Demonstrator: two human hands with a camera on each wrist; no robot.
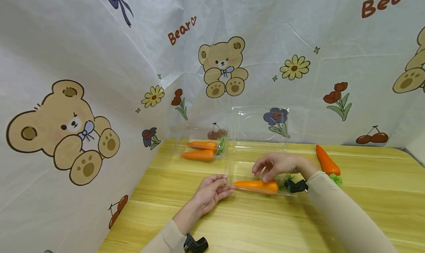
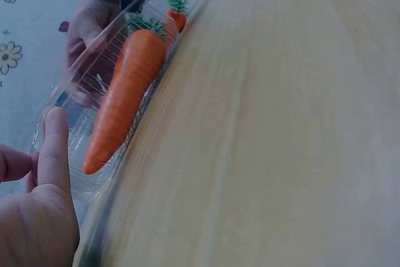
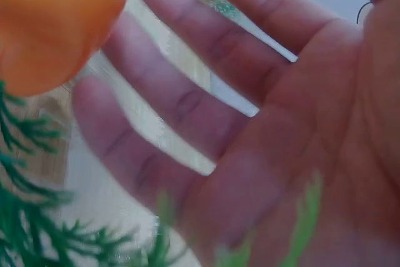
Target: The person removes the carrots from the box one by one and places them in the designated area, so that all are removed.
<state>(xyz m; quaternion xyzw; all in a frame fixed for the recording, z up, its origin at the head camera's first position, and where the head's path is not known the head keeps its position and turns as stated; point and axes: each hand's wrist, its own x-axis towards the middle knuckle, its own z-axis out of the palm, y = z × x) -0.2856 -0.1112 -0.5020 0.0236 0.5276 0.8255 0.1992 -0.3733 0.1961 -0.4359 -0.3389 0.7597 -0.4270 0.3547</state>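
A clear plastic box [image 1: 242,168] with its lid [image 1: 259,129] raised at the back stands in front of me. One orange carrot [image 1: 254,185] with green leaves lies in it along the near side, its tip to the left. My left hand [image 1: 214,192] pinches the box's left end near the front corner; in the left wrist view its index finger [image 2: 55,139] lies straight against the end wall. Above the box my right hand [image 1: 277,165] hangs with loosely spread fingers, fingertips close to the carrot's thick end. In the right wrist view its palm [image 3: 275,136] holds nothing.
A second clear box [image 1: 179,146] with two carrots [image 1: 199,155] stands at the back left. Right of my right hand a redder carrot [image 1: 327,160] lies on the wooden table [image 1: 265,223]. A bear-print cloth [image 1: 259,72] hangs behind and on the left.
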